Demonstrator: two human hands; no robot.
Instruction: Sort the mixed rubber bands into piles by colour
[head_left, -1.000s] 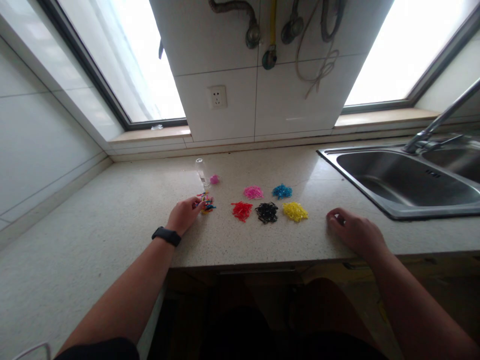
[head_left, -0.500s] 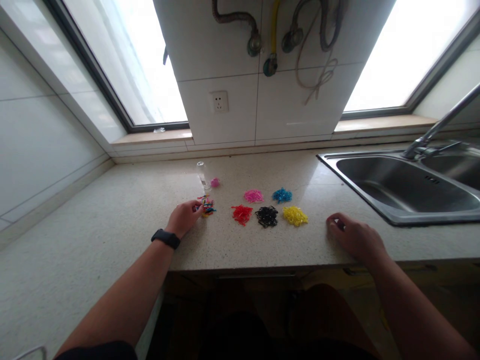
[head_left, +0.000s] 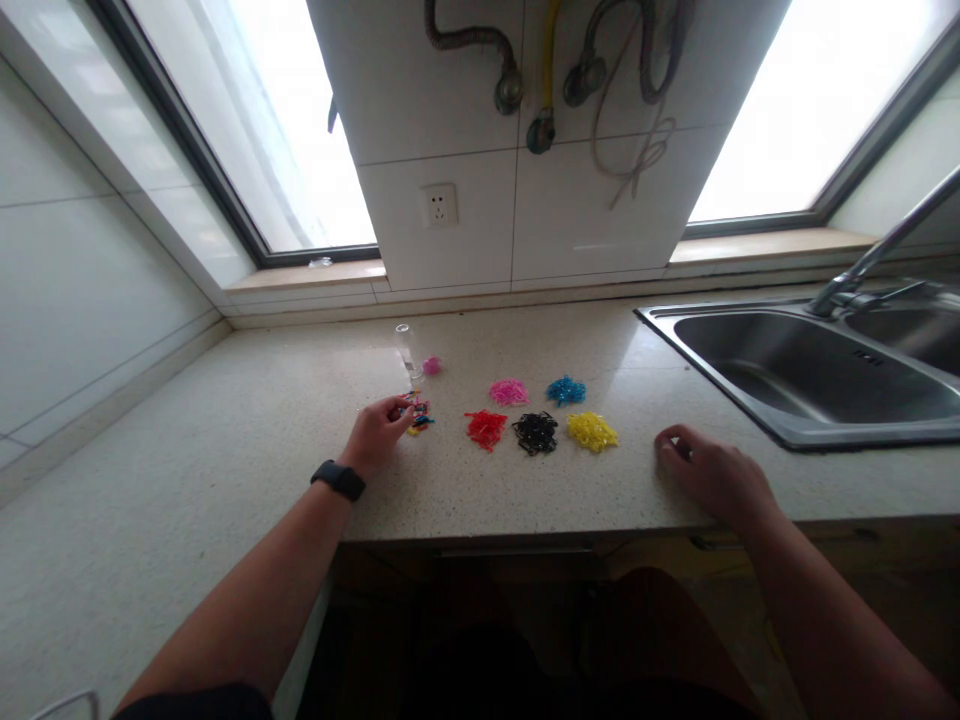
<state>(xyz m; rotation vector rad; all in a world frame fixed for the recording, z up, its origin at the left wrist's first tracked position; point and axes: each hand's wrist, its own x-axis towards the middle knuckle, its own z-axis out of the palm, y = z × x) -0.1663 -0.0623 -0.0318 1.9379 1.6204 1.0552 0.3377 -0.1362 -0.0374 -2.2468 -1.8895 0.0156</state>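
My left hand, with a black band on its wrist, is at a small pile of mixed-colour pieces. Its thumb and fingers are pinched together at the pile's left side, and whatever they hold is too small to name. Sorted heaps of thin little pieces lie to the right: red, black, yellow, pink and blue. My right hand rests on the counter right of the yellow heap, fingers curled in, with nothing visible in them.
A clear glass or plastic tube and a small pink object stand behind the mixed pile. At the right a steel sink with a tap is set into the pale counter. Behind is a tiled wall with a socket.
My left hand has shifted slightly at the mixed pile, its fingertips a little higher and further right. My right hand and the sorted heaps stay as they were.
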